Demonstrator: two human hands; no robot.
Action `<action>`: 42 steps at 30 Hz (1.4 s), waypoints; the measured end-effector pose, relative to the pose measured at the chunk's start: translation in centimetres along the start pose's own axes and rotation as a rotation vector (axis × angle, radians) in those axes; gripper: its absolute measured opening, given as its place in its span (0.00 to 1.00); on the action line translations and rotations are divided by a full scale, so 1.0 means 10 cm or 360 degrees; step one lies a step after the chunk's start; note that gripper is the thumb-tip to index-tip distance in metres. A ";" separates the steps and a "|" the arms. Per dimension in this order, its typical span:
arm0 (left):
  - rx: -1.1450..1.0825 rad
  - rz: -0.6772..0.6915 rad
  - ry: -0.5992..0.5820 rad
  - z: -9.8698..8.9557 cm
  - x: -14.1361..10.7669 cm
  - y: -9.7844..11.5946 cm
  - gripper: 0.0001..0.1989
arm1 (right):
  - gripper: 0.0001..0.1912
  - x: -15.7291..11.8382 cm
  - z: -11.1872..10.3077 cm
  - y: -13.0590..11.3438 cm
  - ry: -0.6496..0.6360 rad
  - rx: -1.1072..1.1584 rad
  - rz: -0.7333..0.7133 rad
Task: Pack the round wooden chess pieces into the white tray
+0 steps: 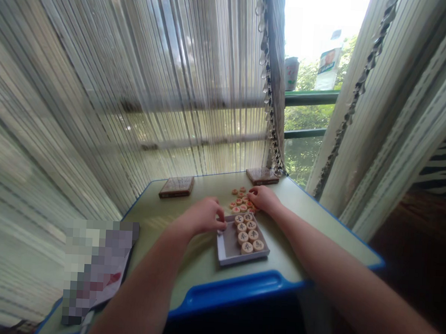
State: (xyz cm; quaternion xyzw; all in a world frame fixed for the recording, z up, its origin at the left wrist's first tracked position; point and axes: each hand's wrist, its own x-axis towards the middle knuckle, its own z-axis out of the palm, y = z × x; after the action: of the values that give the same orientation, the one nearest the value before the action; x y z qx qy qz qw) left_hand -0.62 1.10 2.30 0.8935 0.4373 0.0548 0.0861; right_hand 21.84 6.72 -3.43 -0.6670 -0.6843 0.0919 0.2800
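A shallow white box (226, 248) lies on the pale green table, holding two columns of round chess pieces with dark characters (243, 237) along its right side. My left hand (207, 216) is at the box's upper left edge, its fingers pinched on a round piece (222, 227). Beyond the box, red-marked pieces (236, 209) lie loosely on the table. My right hand (263, 198) reaches over the right side of that pile, fingers bent down onto the pieces; whether it grips one is not clear.
Two flat brown boxes (176, 186) (262, 176) lie at the table's far side. On the left is a partly blurred dark-edged item (108, 275). A blue raised rim (235, 290) borders the near edge. Curtains (212, 86) hang behind, with a bottle (328, 63) by the window.
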 end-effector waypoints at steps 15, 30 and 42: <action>-0.0017 0.0054 -0.0064 0.02 0.00 0.05 0.11 | 0.12 0.02 -0.03 0.03 -0.0133 0.0867 0.0248; -0.0122 0.0008 -0.0041 -0.11 -0.07 -0.01 0.19 | 0.15 -0.01 -0.09 0.01 -0.0135 0.1088 0.0308; -0.0239 -0.0025 0.0059 -0.06 -0.02 -0.11 0.19 | 0.13 0.00 -0.11 0.03 -0.0099 0.1139 0.0270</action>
State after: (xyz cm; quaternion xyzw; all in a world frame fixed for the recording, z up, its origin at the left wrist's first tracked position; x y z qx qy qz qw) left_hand -1.69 1.67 2.63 0.8799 0.4404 0.1034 0.1452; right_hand 22.65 6.46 -2.61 -0.5782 -0.5593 0.3685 0.4660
